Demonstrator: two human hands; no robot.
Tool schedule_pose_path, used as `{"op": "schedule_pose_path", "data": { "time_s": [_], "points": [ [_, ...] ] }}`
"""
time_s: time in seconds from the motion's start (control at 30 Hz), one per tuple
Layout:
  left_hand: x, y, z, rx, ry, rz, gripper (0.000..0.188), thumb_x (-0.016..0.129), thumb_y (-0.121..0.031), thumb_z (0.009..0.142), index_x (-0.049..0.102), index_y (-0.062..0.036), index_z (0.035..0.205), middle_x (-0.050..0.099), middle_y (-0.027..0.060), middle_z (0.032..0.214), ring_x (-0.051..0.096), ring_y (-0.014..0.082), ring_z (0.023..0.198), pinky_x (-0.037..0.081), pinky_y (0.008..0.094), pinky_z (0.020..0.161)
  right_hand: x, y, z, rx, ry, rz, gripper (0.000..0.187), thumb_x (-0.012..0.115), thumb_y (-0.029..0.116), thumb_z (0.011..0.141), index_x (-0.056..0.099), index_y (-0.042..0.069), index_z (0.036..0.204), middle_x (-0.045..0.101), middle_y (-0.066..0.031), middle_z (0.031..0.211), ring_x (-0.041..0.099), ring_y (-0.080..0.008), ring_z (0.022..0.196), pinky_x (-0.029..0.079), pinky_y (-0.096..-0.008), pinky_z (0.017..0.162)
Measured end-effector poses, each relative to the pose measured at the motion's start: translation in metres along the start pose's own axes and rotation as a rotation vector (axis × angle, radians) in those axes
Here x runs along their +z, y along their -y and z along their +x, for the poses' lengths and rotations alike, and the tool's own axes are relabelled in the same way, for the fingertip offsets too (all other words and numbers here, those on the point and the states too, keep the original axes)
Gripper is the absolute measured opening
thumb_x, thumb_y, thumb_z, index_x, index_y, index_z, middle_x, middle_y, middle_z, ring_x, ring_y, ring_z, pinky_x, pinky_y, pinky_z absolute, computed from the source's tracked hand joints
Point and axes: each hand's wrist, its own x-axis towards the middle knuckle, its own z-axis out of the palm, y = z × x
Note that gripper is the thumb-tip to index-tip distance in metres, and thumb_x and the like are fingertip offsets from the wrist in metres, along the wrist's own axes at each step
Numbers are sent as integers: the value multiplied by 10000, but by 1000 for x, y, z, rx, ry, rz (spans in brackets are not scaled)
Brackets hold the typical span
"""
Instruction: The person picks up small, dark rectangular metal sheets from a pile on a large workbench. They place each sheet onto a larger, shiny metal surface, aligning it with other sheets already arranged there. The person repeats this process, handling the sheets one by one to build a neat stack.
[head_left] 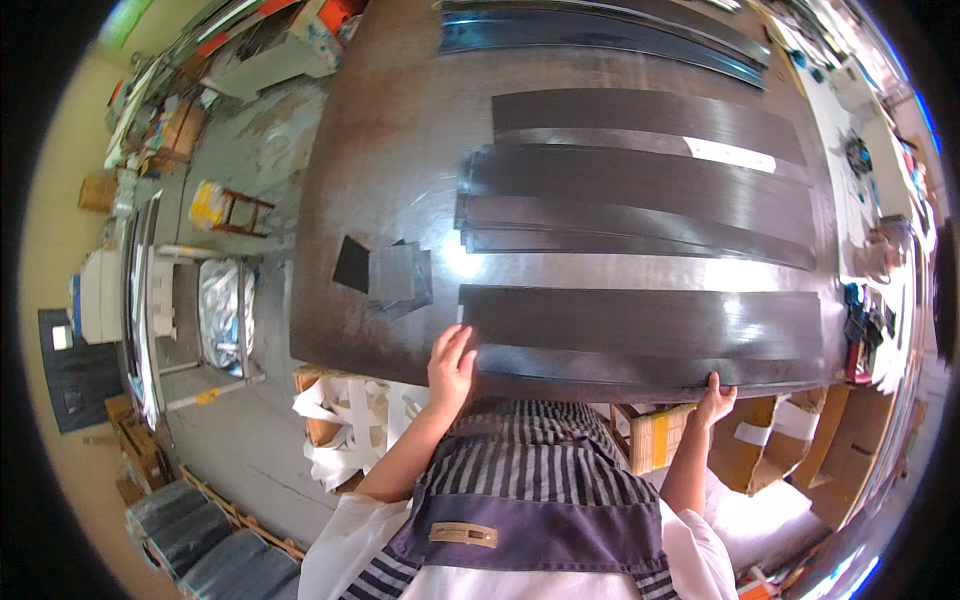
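Observation:
A long, wide dark strip (640, 318) lies across the near part of a large dark table, with another dark strip (600, 362) along its near side. My left hand (452, 368) rests at their left end, fingers stretched out and pointing away from me. Just beyond its fingertips is a small pale piece (460, 313), too small to name. Toward the right end, my right hand (717, 402) pinches the near strip's front edge. Its thumb is on top and the other fingers are partly hidden below.
Further back on the table (390, 150) lie stacked dark strips (640, 185) and glossy bluish strips (590, 35). Small dark square pieces (392, 272) sit at the left. Cardboard boxes (765, 450) stand below the near edge. On the left floor are a stool (240, 213) and a metal-framed cart (205, 320).

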Motion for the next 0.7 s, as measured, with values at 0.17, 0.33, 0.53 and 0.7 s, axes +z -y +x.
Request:
{"op": "schedule_pose_path", "data": {
  "time_s": [0.17, 0.33, 0.53, 0.7],
  "points": [
    [-2, 2, -7, -52, -14, 12, 421, 678, -11, 782, 606, -31, 1197, 561, 122, 1241, 556, 322, 1108, 459, 385, 943, 3, -21, 12, 119, 38, -31, 352, 802, 137, 762, 537, 14, 960, 452, 29, 768, 433, -110, 657, 395, -264, 591],
    [-6, 4, -10, -49, 2, 43, 409, 675, -1, 777, 596, 9, 1179, 548, 112, 1249, 546, 324, 1065, 452, 397, 932, 7, -23, 17, 132, -2, -201, 721, 834, 219, 735, 456, -50, 1287, 497, -38, 921, 500, -154, 759, 457, -297, 685],
    [-1, 20, -12, 21, 10, 13, 409, 703, -75, 802, 598, -13, 1192, 536, 112, 1252, 559, 298, 994, 464, 379, 890, 1, -29, 23, 161, 13, -164, 734, 796, 196, 778, 387, -20, 1348, 508, -60, 938, 510, -166, 797, 463, -313, 692],
    [-31, 42, 15, -25, -68, 41, 454, 672, -39, 803, 552, -49, 1241, 515, 158, 1249, 546, 337, 1062, 456, 408, 919, 10, -5, 7, -177, -64, -479, 606, 715, 163, 853, 405, -12, 1344, 462, -38, 897, 462, -163, 792, 442, -315, 730]
  ]
}}
